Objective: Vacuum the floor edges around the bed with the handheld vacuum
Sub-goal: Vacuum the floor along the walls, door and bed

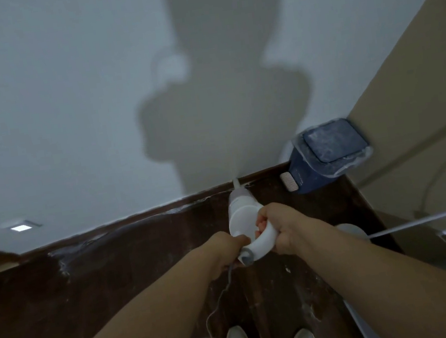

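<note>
On the dark floor [117,284] below a white wall [49,107], left hand [224,250] pinches the vacuum's [244,217] rear, right hand [277,228] wraps its handle, nozzle at the skirting, blue bin [325,154] right.

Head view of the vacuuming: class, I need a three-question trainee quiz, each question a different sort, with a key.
1. True or false: both hands hold the vacuum.
2. Where does the vacuum's nozzle point? A) at the shoes B) at the floor edge under the wall C) at the ceiling
3. Fill in: the blue ___ stands in the corner to the right.

Key:
1. True: left hand, right hand.
2. B: wall.
3. bin.
</note>
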A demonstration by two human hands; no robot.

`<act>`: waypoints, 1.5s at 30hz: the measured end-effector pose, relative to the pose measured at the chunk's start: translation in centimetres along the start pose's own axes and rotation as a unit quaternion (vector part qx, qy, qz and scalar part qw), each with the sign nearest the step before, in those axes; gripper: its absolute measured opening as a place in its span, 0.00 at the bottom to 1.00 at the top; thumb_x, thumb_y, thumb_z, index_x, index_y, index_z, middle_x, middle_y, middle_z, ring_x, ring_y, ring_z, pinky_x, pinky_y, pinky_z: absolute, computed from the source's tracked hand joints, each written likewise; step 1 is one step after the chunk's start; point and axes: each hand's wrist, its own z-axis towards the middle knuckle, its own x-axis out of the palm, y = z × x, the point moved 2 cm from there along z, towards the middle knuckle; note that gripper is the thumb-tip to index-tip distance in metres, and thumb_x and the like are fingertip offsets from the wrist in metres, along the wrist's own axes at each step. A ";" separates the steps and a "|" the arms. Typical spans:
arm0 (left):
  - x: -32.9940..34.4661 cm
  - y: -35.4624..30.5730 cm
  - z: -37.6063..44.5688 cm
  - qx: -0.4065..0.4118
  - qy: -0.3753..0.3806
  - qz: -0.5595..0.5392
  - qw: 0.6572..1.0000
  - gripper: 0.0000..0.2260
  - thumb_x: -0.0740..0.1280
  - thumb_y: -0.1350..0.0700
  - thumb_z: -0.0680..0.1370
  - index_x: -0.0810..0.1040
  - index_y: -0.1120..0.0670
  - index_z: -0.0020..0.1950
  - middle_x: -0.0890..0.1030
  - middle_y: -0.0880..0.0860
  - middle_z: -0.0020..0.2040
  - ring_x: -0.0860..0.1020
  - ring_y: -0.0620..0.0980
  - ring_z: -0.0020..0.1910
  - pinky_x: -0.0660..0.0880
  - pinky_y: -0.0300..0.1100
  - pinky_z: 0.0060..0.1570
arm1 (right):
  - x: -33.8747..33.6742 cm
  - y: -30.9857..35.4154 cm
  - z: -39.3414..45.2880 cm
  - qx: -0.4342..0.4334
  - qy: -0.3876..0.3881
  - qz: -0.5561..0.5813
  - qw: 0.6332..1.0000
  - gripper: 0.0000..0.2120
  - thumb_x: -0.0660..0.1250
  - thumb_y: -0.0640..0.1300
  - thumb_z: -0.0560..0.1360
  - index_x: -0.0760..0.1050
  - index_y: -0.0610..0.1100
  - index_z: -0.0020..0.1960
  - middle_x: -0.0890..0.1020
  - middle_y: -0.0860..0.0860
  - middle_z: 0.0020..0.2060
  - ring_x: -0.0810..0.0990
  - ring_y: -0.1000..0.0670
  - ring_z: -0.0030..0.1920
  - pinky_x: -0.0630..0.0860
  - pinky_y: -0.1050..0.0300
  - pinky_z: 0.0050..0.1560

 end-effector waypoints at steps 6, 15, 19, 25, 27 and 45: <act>-1.3 1.1 0.2 -0.007 0.003 -0.006 1.000 0.18 0.63 0.49 0.79 0.72 0.62 0.62 0.76 0.53 0.41 0.76 0.47 0.38 0.73 0.35 0.36 | 1.6 -0.4 -0.3 -0.007 0.001 -0.003 1.000 0.25 0.61 0.30 0.71 0.65 0.44 0.66 0.74 0.38 0.57 0.73 0.47 0.40 0.74 0.55 0.35; -1.8 1.5 0.3 -0.001 0.012 0.005 1.000 0.19 0.63 0.49 0.79 0.72 0.63 0.62 0.76 0.54 0.41 0.77 0.48 0.40 0.75 0.39 0.43 | 2.0 -0.6 -0.3 -0.001 0.006 -0.007 1.000 0.23 0.61 0.30 0.72 0.65 0.42 0.66 0.73 0.39 0.53 0.72 0.47 0.38 0.74 0.55 0.35; -1.5 0.9 -0.1 0.002 0.014 0.023 1.000 0.18 0.63 0.50 0.80 0.71 0.63 0.62 0.76 0.53 0.40 0.76 0.46 0.36 0.74 0.35 0.36 | 1.3 -0.4 -0.5 -0.004 0.009 -0.011 1.000 0.27 0.61 0.30 0.71 0.64 0.44 0.68 0.73 0.38 0.56 0.73 0.47 0.39 0.75 0.55 0.36; -0.4 0.0 -0.3 -0.001 0.003 0.027 1.000 0.16 0.62 0.50 0.80 0.71 0.62 0.59 0.76 0.54 0.40 0.77 0.47 0.36 0.76 0.37 0.41 | -0.1 0.2 -0.6 -0.002 0.019 -0.005 1.000 0.29 0.61 0.30 0.71 0.64 0.44 0.70 0.73 0.38 0.59 0.73 0.46 0.41 0.74 0.55 0.36; 0.2 -0.4 -0.3 0.001 0.005 0.029 1.000 0.15 0.62 0.50 0.80 0.72 0.61 0.58 0.77 0.54 0.40 0.77 0.47 0.36 0.77 0.38 0.43 | -0.9 0.3 -0.4 0.000 0.019 -0.001 1.000 0.29 0.62 0.30 0.70 0.64 0.45 0.70 0.73 0.38 0.59 0.74 0.46 0.42 0.74 0.55 0.36; 8.6 -5.8 -0.2 0.002 -0.003 -0.013 1.000 0.18 0.63 0.51 0.80 0.71 0.64 0.63 0.76 0.53 0.39 0.76 0.45 0.32 0.71 0.30 0.22 | -10.0 2.3 1.7 -0.015 0.004 0.026 1.000 0.25 0.62 0.32 0.71 0.68 0.44 0.66 0.74 0.41 0.54 0.73 0.50 0.37 0.72 0.56 0.33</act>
